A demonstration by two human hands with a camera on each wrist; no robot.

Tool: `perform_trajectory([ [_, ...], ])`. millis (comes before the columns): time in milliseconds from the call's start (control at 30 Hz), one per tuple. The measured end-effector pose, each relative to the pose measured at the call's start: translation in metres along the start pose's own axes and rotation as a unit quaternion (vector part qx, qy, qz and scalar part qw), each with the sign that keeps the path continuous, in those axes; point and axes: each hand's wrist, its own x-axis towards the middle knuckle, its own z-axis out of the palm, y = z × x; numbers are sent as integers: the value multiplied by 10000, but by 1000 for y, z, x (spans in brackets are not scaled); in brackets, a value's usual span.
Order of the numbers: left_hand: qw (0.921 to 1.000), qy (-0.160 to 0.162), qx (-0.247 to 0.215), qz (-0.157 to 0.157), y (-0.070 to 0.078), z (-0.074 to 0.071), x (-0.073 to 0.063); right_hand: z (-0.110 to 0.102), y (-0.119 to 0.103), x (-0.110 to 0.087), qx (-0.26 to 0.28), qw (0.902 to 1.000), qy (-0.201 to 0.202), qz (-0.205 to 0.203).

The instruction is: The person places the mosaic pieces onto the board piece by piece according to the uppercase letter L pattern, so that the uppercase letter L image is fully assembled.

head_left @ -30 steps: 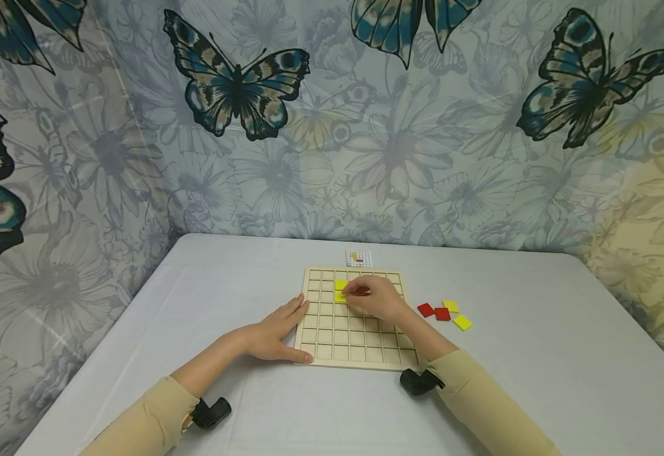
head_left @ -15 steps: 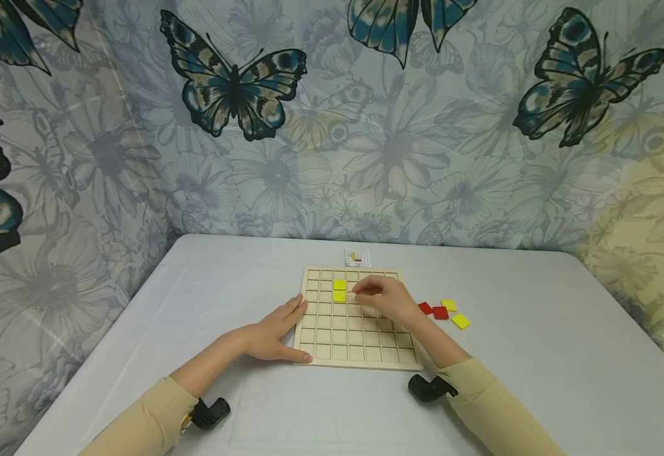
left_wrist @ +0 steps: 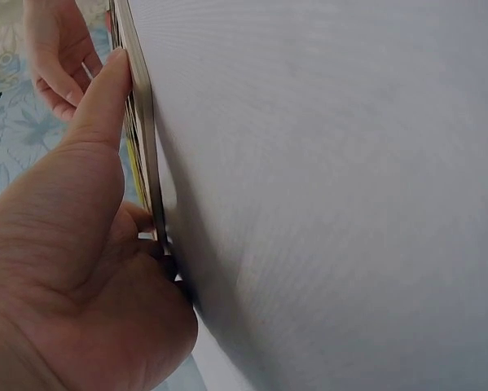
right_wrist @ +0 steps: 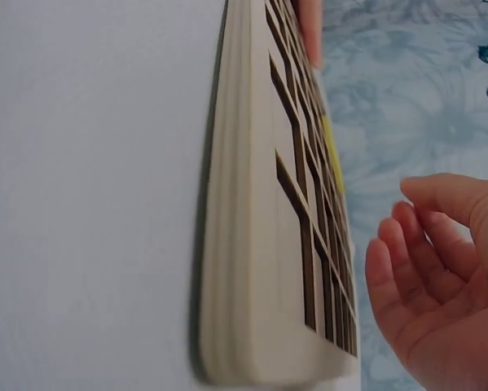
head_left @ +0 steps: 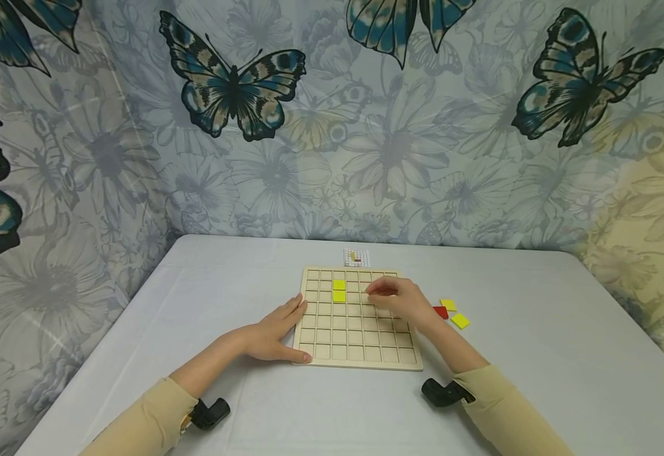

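Observation:
A wooden grid board (head_left: 360,342) lies on the table, with two yellow square tiles (head_left: 339,296) one behind the other in its cells. My left hand (head_left: 269,332) rests along the board's left side, thumb on the near left corner; the left wrist view shows that thumb (left_wrist: 105,102) against the edge. Above the right part of the board hovers my right hand (head_left: 402,302). In the right wrist view its fingers (right_wrist: 390,252) are loosely bent and nothing shows between them. The undersides of the left fingers are partly hidden.
Right of the board lie two loose yellow tiles (head_left: 460,320) and a red tile (head_left: 441,312), partly covered by the right hand. A small printed grid card (head_left: 357,257) lies behind the board. A patterned wall hanging (head_left: 388,158) stands beyond the white table (head_left: 537,354).
My right hand has moved rightward off the yellow tiles, uncovering both, and now hides one red tile. The left hand has stayed in place.

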Motion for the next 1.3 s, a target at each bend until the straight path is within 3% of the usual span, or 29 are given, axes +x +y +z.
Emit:
perform_trajectory([
  [400,10000,10,1,0,1,0,0,-32,13,-12,-465,9985,259,-136],
  [800,10000,3,-18,-69,1,-1,-2,-56,32,-22,-668,9971,352,104],
  [1133,10000,20,-47,44,3,-1,-1,-79,44,-33,-1615,9839,754,133],
  [1300,10000,37,-53,70,3,-1,-1,-89,51,-36,-1811,9794,878,175],
])
